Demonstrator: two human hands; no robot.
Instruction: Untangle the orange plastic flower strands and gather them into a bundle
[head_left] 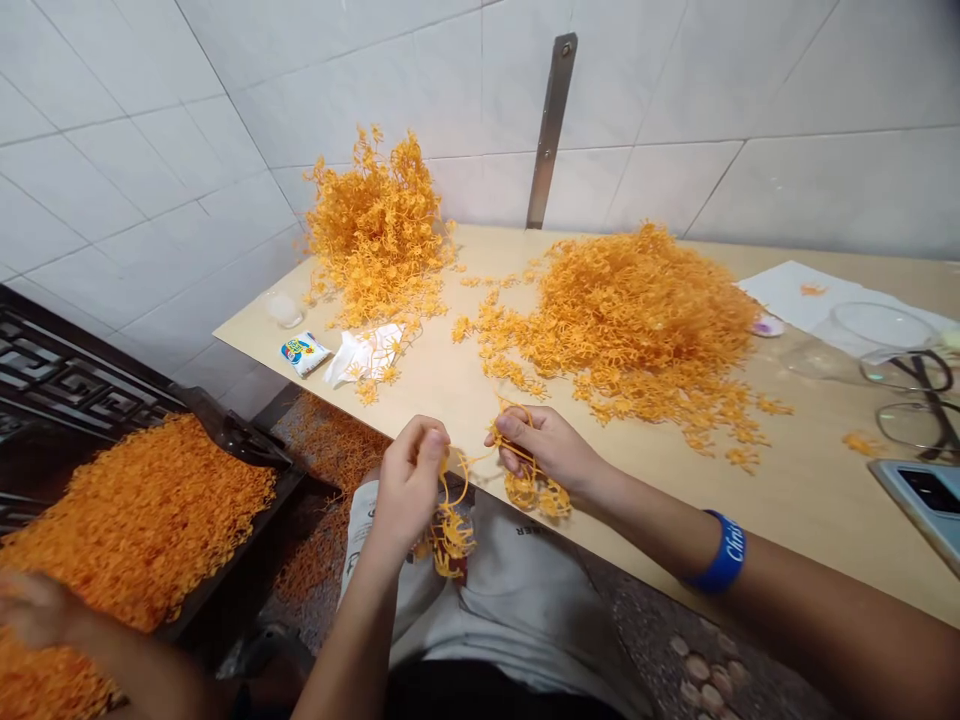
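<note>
Over my lap, at the table's front edge, my left hand [411,478] is closed around orange plastic sprigs [454,530] that dangle below its fingers. To its right, my right hand [546,445] pinches more orange plastic sprigs [536,492] between thumb and fingers. Thin orange stems bridge the gap between both hands. Just beyond my right hand lies a large loose heap [637,310] of similar orange pieces. A taller, tangled pile of orange sprigs [375,225] stands at the table's back left. The fingertips partly hide what they grip.
On the table [427,385] are a small packet [304,353], a white tissue [352,358], a clear cup [283,308], eyeglasses [911,420] and a phone [919,500]. At lower left, another person's hand [37,608] is over a big heap of orange pieces [165,500].
</note>
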